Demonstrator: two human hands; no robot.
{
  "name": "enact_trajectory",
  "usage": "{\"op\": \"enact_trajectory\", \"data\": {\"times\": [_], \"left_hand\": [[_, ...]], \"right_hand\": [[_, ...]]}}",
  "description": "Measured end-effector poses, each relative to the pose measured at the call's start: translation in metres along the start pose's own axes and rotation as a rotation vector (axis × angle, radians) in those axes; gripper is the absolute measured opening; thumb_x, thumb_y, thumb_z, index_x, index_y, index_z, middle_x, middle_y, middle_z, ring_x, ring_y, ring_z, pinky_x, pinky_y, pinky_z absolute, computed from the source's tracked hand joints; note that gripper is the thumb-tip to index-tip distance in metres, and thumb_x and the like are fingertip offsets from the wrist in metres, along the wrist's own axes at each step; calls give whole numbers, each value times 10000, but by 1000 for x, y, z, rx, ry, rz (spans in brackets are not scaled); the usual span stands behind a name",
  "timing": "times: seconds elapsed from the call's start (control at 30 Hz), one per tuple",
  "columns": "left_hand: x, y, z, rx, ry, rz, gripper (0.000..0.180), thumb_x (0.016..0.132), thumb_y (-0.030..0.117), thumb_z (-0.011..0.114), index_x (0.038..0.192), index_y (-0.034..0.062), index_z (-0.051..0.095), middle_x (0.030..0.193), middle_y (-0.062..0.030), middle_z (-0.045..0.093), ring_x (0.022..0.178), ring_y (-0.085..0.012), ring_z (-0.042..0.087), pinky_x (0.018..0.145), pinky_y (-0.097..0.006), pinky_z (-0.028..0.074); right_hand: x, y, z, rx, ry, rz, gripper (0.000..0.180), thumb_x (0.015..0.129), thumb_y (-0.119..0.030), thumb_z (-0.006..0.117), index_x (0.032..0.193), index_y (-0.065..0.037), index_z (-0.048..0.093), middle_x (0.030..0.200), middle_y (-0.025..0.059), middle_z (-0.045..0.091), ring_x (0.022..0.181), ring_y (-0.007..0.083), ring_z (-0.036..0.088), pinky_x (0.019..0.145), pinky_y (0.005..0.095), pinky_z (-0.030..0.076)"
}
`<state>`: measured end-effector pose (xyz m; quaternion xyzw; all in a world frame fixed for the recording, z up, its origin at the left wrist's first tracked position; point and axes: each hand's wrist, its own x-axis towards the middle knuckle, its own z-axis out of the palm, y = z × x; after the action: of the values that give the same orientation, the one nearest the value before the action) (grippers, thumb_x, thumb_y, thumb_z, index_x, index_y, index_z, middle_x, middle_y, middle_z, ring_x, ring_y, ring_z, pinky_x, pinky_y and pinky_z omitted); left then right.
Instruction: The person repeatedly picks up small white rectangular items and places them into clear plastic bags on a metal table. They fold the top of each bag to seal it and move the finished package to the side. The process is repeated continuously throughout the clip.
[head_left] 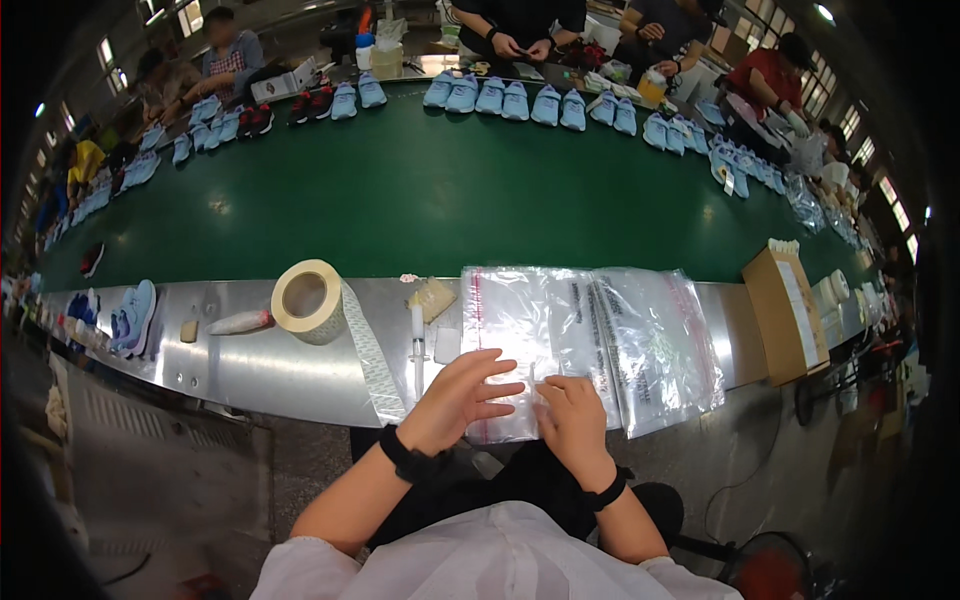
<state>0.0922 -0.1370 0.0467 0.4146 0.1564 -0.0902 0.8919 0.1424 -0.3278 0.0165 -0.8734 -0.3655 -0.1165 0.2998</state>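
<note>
Fingers spread, my left hand (pixel 462 398) hovers open over the left edge of the clear plastic bags (pixel 655 340), holding nothing. Beside it, my right hand (pixel 574 418) is closed above the same bags, its fingers curled together. A thin pale strip shows at the right fingertips; whether it is a sticker is too small to tell. The bags lie flat in two overlapping stacks on the metal ledge (pixel 235 375). Left of my hands, a roll of stickers (pixel 290 325) trails its printed strip to the ledge's near edge. A syringe (pixel 418 345) lies between roll and bags.
Beyond the ledge runs a green conveyor belt (pixel 400 190), with light-blue shoes (pixel 490 98) along its far side and co-workers behind. A cardboard box (pixel 785 315) stands right of the bags. Blue shoes (pixel 135 318) and a white-wrapped tool (pixel 240 322) rest at the left.
</note>
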Motion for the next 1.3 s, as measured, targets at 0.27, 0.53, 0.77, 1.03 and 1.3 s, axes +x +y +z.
{"op": "enact_trajectory", "data": {"times": [0.27, 0.53, 0.77, 1.03, 1.3], "left_hand": [[12, -42, -34, -289, 62, -90, 335, 925, 169, 481, 1233, 43, 445, 1232, -187, 518, 1079, -294, 550, 865, -390, 479], [-112, -62, -128, 444, 675, -119, 317, 881, 274, 545, 1077, 25, 554, 849, -40, 618, 741, -113, 592, 612, -214, 454], [-87, -76, -109, 468, 361, 68, 254, 900, 158, 562, 1053, -40, 604, 935, -21, 629, 843, -81, 546, 768, -225, 424], [-103, -46, -72, -150, 265, 147, 259, 964, 181, 440, 1142, 5, 506, 1039, -107, 608, 899, -173, 628, 778, -302, 533], [-106, -48, -48, 1248, 757, 732, 305, 802, 21, 624, 1094, 3, 539, 1003, -103, 587, 906, -160, 538, 718, -264, 478]], "right_hand": [[16, 72, -38, 1013, 500, 807, 199, 919, -188, 462, 933, -26, 578, 884, 78, 627, 702, 128, 594, 618, 270, 462], [-91, 180, -96, 51, 864, 822, 111, 879, -84, 509, 914, 13, 551, 908, 71, 549, 809, 116, 511, 707, 247, 415], [-18, 9, -12, 629, 30, 440, 100, 863, -51, 528, 932, -18, 593, 936, 61, 586, 764, 126, 544, 636, 241, 429], [-3, -83, 44, 938, -722, 204, 175, 868, -178, 564, 942, -20, 574, 784, 135, 607, 663, 247, 595, 607, 325, 455], [2, -73, 37, 785, -529, 103, 129, 851, -152, 585, 858, -25, 604, 730, 130, 605, 629, 243, 590, 582, 327, 447]]}}
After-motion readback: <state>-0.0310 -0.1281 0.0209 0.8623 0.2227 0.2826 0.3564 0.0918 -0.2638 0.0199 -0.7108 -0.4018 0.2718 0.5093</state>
